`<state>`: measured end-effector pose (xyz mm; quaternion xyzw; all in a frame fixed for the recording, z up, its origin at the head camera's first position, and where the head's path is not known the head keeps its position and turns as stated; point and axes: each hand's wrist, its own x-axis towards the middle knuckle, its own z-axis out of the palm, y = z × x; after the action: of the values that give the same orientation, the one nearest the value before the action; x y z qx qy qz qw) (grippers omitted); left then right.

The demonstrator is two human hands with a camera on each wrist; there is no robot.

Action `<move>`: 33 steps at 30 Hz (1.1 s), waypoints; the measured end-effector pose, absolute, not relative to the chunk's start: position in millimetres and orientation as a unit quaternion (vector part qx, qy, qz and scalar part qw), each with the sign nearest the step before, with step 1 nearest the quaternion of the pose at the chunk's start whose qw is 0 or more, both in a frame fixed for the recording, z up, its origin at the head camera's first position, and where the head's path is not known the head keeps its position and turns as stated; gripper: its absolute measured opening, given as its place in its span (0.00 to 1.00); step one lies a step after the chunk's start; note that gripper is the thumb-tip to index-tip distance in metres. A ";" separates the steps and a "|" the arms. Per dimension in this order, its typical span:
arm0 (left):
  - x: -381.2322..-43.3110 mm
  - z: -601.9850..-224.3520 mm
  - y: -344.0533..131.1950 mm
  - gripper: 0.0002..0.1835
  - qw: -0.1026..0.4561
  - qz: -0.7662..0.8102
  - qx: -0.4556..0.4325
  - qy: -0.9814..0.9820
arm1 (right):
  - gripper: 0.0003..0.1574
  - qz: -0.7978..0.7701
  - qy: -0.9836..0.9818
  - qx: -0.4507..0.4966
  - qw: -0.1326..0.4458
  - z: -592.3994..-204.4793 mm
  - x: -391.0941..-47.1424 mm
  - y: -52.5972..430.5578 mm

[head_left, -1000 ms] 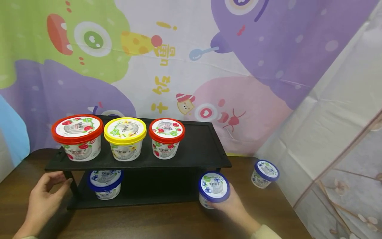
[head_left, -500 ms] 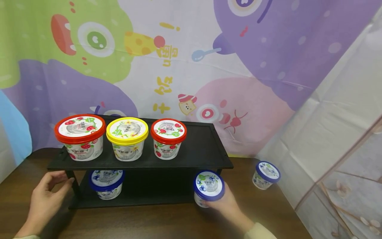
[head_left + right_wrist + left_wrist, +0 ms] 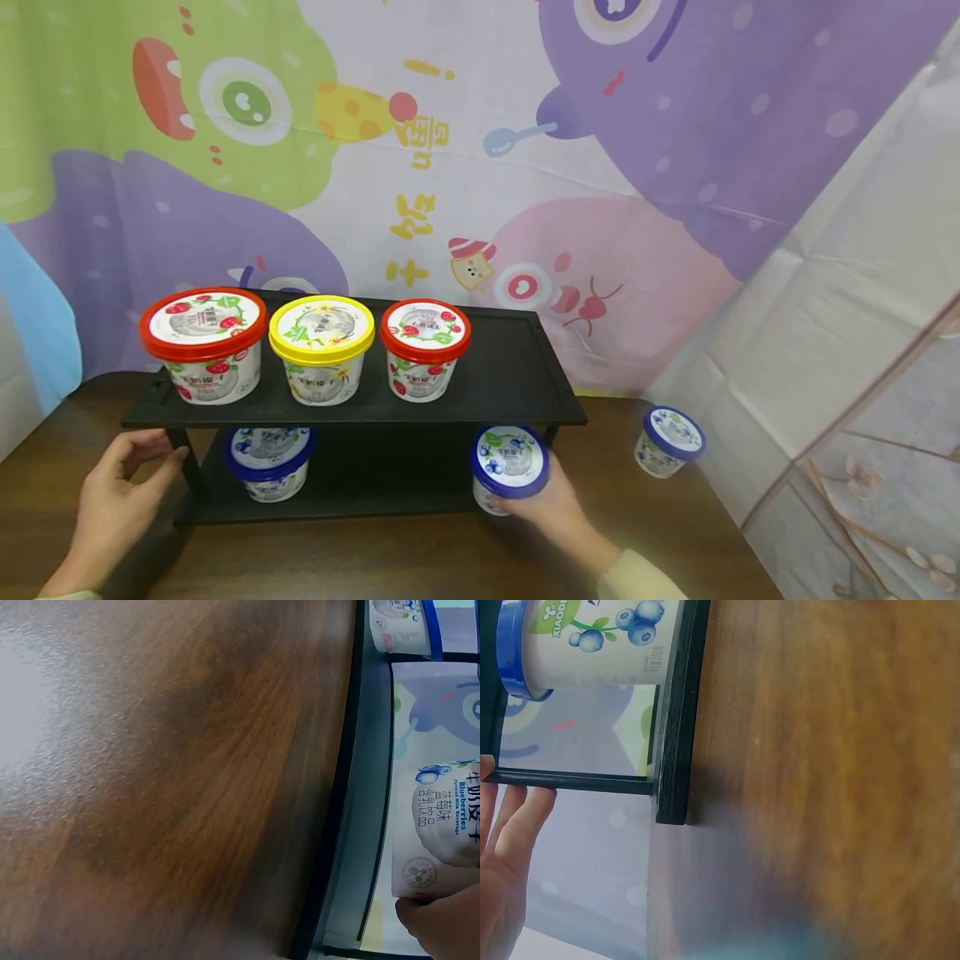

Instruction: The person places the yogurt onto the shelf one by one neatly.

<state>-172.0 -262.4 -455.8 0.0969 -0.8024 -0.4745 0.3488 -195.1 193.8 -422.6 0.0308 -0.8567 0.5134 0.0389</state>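
A black two-tier shelf (image 3: 495,400) stands on the wooden table. My right hand (image 3: 558,508) grips a blue-lidded blueberry milk cup (image 3: 512,462) at the right front of the lower tier; in the right wrist view the thumb (image 3: 442,919) lies against the cup's wall. My left hand (image 3: 120,492) pinches the shelf's left post (image 3: 186,467) between thumb and fingers. Another blue-lidded cup (image 3: 270,471) stands on the lower tier near that post. On the upper tier are a large red-lidded cup (image 3: 206,350), a yellow-lidded cup (image 3: 322,350) and a smaller red-lidded cup (image 3: 424,354).
A further blue-lidded cup (image 3: 670,442) stands on the table right of the shelf. Behind hangs a cartoon-printed cloth (image 3: 450,167). A pale flowered cloth (image 3: 862,433) borders the table (image 3: 360,558) on the right.
My right hand has carried the blueberry cup leftward along the shelf's front, from the right post inward. My left hand keeps its hold on the post. The view has shifted slightly.
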 end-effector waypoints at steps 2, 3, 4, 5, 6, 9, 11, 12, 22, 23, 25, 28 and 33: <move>-172.1 -455.6 -262.4 0.17 0.350 -0.475 0.095 -0.802 | 0.57 0.514 -0.856 0.032 0.036 -422.7 -196.6 190.9; -172.4 -455.5 -262.6 0.17 0.350 -0.473 0.096 -0.803 | 0.57 0.517 -0.854 0.033 0.034 -422.7 -197.4 189.3; -172.4 -455.1 -262.6 0.17 0.348 -0.471 0.096 -0.805 | 0.57 0.521 -0.852 0.036 0.033 -422.7 -198.0 187.6; -172.2 -454.7 -262.3 0.17 0.348 -0.470 0.096 -0.805 | 0.57 0.526 -0.849 0.040 0.032 -422.6 -198.8 185.8; -171.8 -454.1 -262.4 0.17 0.346 -0.467 0.094 -0.808 | 0.57 0.534 -0.844 0.044 0.029 -422.3 -199.5 183.8; -173.7 -457.4 -264.9 0.17 0.344 -0.466 0.096 -0.810 | 0.57 0.550 -0.833 0.060 0.024 -421.4 -201.7 177.8; -177.6 -465.9 -269.5 0.17 0.351 -0.462 0.090 -0.809 | 0.57 0.553 -0.830 0.068 0.022 -420.8 -202.8 174.0; -180.6 -471.8 -273.0 0.17 0.354 -0.459 0.088 -0.810 | 0.58 0.554 -0.829 0.071 0.020 -420.5 -203.1 172.1; -201.5 -509.0 -296.5 0.18 0.362 -0.453 0.088 -0.810 | 0.56 0.564 -0.822 0.084 0.009 -422.9 -207.4 150.7; -201.5 -508.9 -296.3 0.18 0.363 -0.455 0.089 -0.808 | 0.57 0.565 -0.821 0.084 0.009 -423.6 -207.7 147.9; -200.7 -508.3 -295.8 0.18 0.366 -0.460 0.089 -0.804 | 0.57 0.568 -0.818 0.086 0.006 -425.1 -207.8 142.9; -199.8 -508.5 -294.9 0.17 0.364 -0.459 0.094 -0.805 | 0.57 0.568 -0.819 0.078 0.005 -428.0 -208.5 135.0; -199.3 -509.5 -294.5 0.18 0.364 -0.456 0.093 -0.807 | 0.57 0.561 -0.825 0.071 0.005 -433.0 -210.4 123.1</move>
<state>-199.3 -294.5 -509.5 0.0928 -0.8069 -0.4558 0.3640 -210.4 123.1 -433.0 0.0712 -0.8249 0.5608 0.0048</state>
